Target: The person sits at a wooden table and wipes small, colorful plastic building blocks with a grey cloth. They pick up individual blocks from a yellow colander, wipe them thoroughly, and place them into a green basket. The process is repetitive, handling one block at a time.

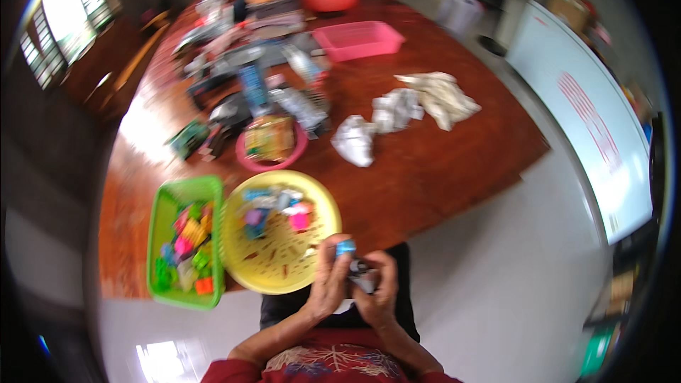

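Observation:
Above my lap, just off the table edge, my two hands are close together. My left hand is closed on a small shiny light-blue piece. In my right hand are the fingers curled round a small black and grey object; its kind is too blurred to tell. Beside my left hand stands a round yellow basket with a slotted bottom, holding a few blue, white and pink pieces. To its left, a green rectangular basket holds several bright plastic pieces.
Behind the yellow basket, a pink round basket holds colourful packets. A jumbled heap covers the far left of the brown table. White crumpled bundles, a cream cloth and a pink tray lie farther right.

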### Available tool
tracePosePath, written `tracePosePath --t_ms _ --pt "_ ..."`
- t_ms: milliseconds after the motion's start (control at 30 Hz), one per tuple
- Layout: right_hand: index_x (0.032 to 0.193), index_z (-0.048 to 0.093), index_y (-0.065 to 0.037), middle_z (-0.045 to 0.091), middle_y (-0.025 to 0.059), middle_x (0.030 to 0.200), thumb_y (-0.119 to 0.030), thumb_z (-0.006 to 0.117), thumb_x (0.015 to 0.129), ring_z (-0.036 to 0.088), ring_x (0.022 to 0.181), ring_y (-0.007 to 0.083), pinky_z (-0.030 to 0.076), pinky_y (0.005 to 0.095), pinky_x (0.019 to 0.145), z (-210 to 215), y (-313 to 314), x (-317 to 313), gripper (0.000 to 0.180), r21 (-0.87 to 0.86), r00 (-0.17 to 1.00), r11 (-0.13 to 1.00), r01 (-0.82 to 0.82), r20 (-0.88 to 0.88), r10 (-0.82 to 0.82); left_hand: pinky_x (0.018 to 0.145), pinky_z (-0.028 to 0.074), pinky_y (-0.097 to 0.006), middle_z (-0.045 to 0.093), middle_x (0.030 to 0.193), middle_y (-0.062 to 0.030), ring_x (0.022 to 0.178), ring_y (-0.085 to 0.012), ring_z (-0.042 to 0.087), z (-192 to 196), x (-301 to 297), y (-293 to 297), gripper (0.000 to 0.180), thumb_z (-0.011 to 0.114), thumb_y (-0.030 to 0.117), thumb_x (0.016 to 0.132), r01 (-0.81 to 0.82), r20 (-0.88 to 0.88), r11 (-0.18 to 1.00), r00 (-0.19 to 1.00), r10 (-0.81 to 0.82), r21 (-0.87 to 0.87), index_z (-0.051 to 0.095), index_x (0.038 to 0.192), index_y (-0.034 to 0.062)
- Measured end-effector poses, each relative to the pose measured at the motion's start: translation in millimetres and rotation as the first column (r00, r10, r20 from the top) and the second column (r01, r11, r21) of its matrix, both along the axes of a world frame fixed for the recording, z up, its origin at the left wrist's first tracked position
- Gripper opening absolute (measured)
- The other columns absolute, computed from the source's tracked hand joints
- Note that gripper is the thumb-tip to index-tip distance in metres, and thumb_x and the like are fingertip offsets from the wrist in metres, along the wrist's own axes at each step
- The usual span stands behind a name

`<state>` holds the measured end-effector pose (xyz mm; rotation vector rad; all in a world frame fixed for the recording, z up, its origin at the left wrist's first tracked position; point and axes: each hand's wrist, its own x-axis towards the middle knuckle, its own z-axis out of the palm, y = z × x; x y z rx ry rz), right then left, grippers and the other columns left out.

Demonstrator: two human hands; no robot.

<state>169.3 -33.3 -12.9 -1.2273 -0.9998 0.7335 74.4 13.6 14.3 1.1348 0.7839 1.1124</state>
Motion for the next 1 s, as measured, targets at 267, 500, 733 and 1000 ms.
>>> tracePosePath --t_ms 267,500,733,1000 --pt "0.101 0.059 -0.001 0.055 0.0014 0.096 0.001 0.067 0.076 0.053 0.081 0.0075 0.044 0.0213 0.072 9 1 -22 0.026 -0.091 0.946 0.983 -0.16 -0.298 0.127 0.084 0.035 -0.023 0.039 0.102 -0.0033 0.093 -0.0098 0.039 -7 -16 -4 0.027 0.044 0.02 0.097 -0.066 -0.19 0.991 0.978 0.088 0.119 0.035 0.12 0.0075" --pt "0.104 0.058 0.002 0.059 0.005 0.096 0.006 0.063 0.072 0.056 0.084 0.0124 0.045 0.0248 0.076 0 15 -19 0.032 -0.08 0.843 0.908 -0.41 -0.413 0.345 0.089 0.034 -0.027 0.041 0.105 -0.0062 0.099 -0.0135 0.04 -4 -27 -6 0.027 0.043 0.021 0.097 -0.112 -0.129 0.992 0.984 0.12 0.066 0.038 0.12 0.0078" --pt "0.094 0.057 0.004 0.059 0.0093 0.091 0.004 0.059 0.071 0.061 0.079 0.0169 0.05 0.0284 0.074 30 21 -28 0.024 0.002 0.673 0.875 -0.483 -0.638 0.373 0.091 0.036 -0.027 0.043 0.113 -0.0051 0.105 -0.0149 0.042 17 -87 13 0.029 0.048 0.01 0.094 -0.382 -0.262 0.908 0.871 0.416 0.171 0.04 0.121 0.0072" --pt "0.091 0.055 0.004 0.056 0.0113 0.09 -0.011 0.049 0.092 0.058 0.085 0.0227 0.049 0.0387 0.082 20 13 -2 0.017 0.043 0.711 0.941 -0.335 -0.644 0.282 0.09 0.034 -0.042 0.055 0.11 -0.0123 0.103 -0.03 0.047 4 -255 59 0.035 0.053 0.019 0.087 -0.346 -0.673 0.625 -0.028 0.739 0.7 0.05 0.122 0.0132"
